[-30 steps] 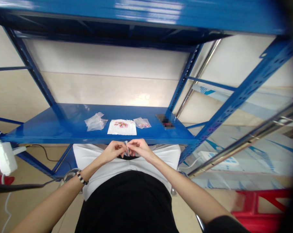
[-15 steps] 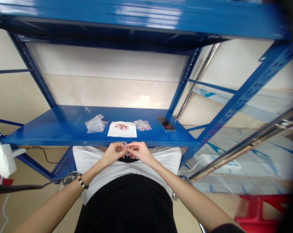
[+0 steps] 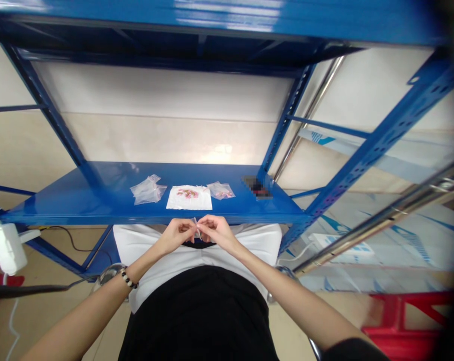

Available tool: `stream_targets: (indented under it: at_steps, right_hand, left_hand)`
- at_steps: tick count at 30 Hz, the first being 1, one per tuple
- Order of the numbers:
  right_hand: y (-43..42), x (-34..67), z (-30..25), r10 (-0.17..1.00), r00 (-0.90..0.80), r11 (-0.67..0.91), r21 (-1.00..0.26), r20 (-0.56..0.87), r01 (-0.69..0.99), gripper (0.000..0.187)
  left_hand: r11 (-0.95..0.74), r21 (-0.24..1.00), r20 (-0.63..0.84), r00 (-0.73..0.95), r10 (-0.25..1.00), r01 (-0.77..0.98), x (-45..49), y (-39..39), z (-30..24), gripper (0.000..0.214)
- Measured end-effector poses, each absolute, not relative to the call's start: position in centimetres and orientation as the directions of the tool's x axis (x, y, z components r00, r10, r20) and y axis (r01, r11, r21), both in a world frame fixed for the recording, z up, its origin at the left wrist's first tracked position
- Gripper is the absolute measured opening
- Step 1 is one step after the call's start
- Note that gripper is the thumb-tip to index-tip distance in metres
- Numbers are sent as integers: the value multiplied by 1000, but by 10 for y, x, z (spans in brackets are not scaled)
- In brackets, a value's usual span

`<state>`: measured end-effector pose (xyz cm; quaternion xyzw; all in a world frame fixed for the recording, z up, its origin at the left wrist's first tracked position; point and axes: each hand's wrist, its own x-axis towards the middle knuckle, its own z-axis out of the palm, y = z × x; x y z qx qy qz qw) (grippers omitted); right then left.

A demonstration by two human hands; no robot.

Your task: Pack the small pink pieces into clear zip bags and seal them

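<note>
Your left hand (image 3: pixel 179 235) and right hand (image 3: pixel 218 233) meet just above your white top (image 3: pixel 197 254), right below the front edge of the shelf. The fingers (image 3: pixel 206 225) of both hands are nearly closed, pinching a narrow piece of clear plastic (image 3: pixel 195 225) from either side. It is too small and see-through to make out more. A black-and-white beaded bracelet (image 3: pixel 127 278) circles your left wrist.

The glossy blue steel shelf (image 3: pixel 80 210) lies just beyond your hands. On it, from left to right, are a crumpled clear plastic bag (image 3: pixel 148 190), a white sheet (image 3: pixel 189 198) scattered with pink beads, a second clear bag (image 3: pixel 220 190) with pink beads inside, and a dark object (image 3: pixel 257 188) blurred out by pixelation.

Around you stand blue steel rack uprights (image 3: pixel 287 115) and a chrome pole (image 3: pixel 309 118), backed by a pale wall (image 3: pixel 167 115). A white power adapter (image 3: pixel 7 248) hangs at the left above the beige floor (image 3: pixel 61 321), and a red plastic stool (image 3: pixel 400 326) sits at lower right.
</note>
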<state>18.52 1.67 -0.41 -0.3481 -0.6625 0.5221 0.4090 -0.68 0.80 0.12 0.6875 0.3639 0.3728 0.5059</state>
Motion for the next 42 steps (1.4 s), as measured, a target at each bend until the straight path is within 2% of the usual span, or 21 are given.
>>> stream_targets:
  at_steps: [8,11,15,22,26,28,30,34,37,39,42]
  right_hand:
    - [20,184,-9,893,-419,217,-973,163,83,26]
    - [20,181,-13,910,-387,218,-967,152,133,16]
    - [19,181,-19,914,-350,310,-911,207,271,4]
    - [19,189,-7,935,-250,339,-846,253,412,5]
    - [8,186,1,906,-315,393,-839,283,376,16]
    - [5,185,1,901,-354,376,-858,250,351,22]
    - [5,186,1,911,-366,318,-889,191,329,21]
    - [9,193,17,929,-364,162,-955,62,250,15]
    - [12,198,41,932,-357,127,-979,64,157,16]
    - [15,201,56,921,-382,113,-990,74,82,20]
    - [28,200,70,887,-458,71,-997,61,5,34]
  left_hand:
    - [-255,945,147,433,889,203,-3,12,-2,22]
    - [-271,923,152,390,908,272,-1,11,-8,20]
    - [-332,872,218,322,921,360,2,8,-16,15]
    - [-309,837,258,172,951,452,0,5,-6,14]
    - [-391,809,322,226,920,439,8,-12,2,16]
    - [-391,818,324,225,919,422,15,-22,2,16]
    - [-379,823,328,190,925,423,21,-30,1,14]
    - [-298,900,260,159,953,319,16,-27,8,22]
    - [-223,958,218,45,975,181,-2,-16,22,35]
    - [-150,985,152,-23,988,81,-15,-9,31,33]
    - [35,990,-15,141,990,-137,-26,-1,35,41]
